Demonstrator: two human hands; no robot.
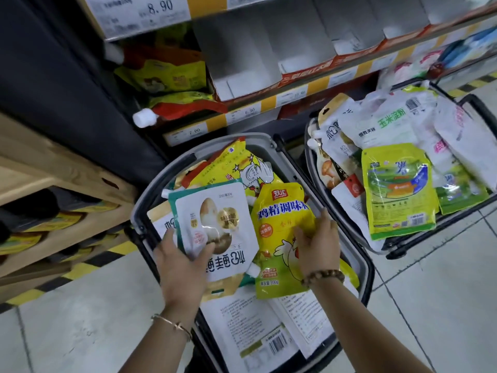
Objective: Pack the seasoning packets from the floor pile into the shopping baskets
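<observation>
The left hand [183, 262] pinches a white packet [215, 224] (thumb on its face). The right hand's [320, 246] fingers grasp a yellow packet [282, 227]. Both packets are over the near basket [258, 140].

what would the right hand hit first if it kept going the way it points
The right hand holds the yellow packet; straight on, it would probably meet the chicken-print packet in the near basket first, though depth is unclear.

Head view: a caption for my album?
Left hand holds a white pouch, right hand a yellow packet, over a grey basket.
</observation>
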